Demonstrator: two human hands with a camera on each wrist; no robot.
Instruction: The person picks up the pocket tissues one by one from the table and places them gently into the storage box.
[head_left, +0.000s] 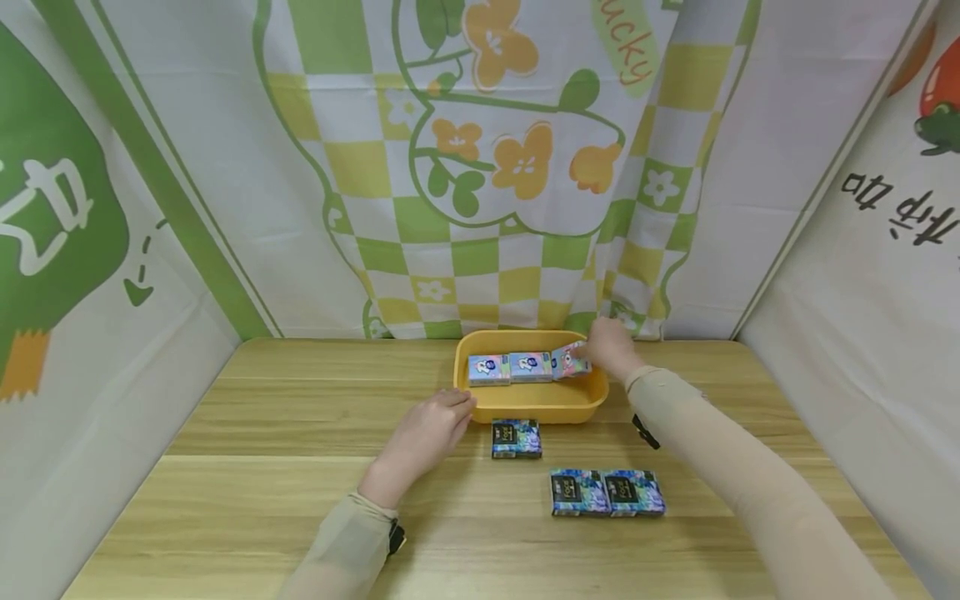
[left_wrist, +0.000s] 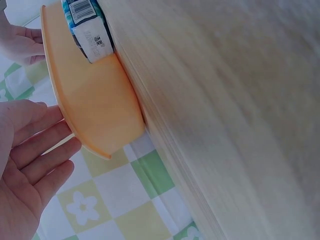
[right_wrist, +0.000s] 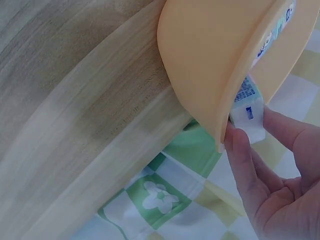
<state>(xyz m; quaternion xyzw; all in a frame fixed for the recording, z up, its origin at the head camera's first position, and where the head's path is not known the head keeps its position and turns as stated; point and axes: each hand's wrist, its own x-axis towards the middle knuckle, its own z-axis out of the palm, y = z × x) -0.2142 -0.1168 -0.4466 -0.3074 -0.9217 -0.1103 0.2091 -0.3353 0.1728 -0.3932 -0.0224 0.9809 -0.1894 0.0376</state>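
Note:
A yellow plastic basket [head_left: 536, 411] stands at the table's back edge. Two pastel blue-and-pink tissue packs, a left one [head_left: 489, 370] and a middle one [head_left: 530, 367], lie in a row inside it. At the row's right end a third pastel tissue pack [head_left: 572, 360] sits tilted. My right hand [head_left: 611, 346] pinches this pack between thumb and fingers, its white end [right_wrist: 248, 120] showing in the right wrist view. With fingers nearly straight, my left hand [head_left: 431, 425] touches the basket's front left rim [left_wrist: 70, 127].
A dark blue floral tissue pack [head_left: 516, 438] lies just in front of the basket. Two more, one left [head_left: 579, 492] and one right [head_left: 634, 492], lie side by side nearer me on the wooden table [head_left: 300, 467]. A checked cloth [head_left: 480, 275] hangs behind the basket.

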